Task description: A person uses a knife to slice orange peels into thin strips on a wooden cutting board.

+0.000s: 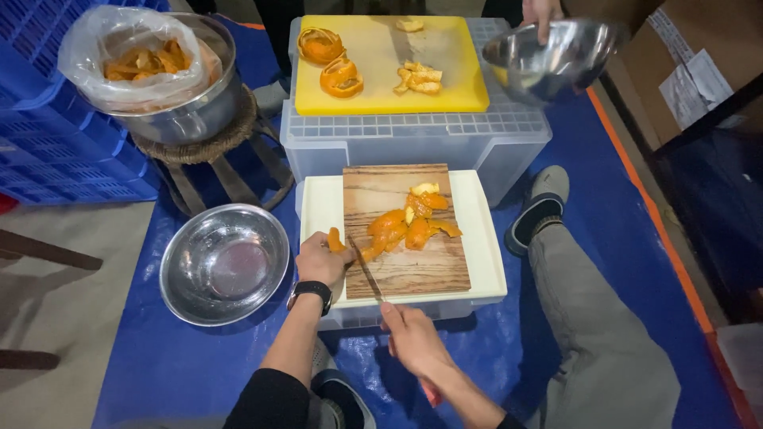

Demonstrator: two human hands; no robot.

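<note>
Knife (366, 269) tip up-left, toward peel (337, 240)

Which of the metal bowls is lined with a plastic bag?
The metal bowl on the woven stand, upper left, holding orange peel. The bowl on the blue mat is bare, and another person's hand holds the third bowl.

A single head-worn camera looks steeply down from above the seated person's lap, facing forward across the wooden cutting board (404, 230) at close range. Its view reaches past the yellow cutting board (381, 59) on a clear plastic crate (413, 139) to another person's hand at the top edge. No second view overlaps it.
</note>
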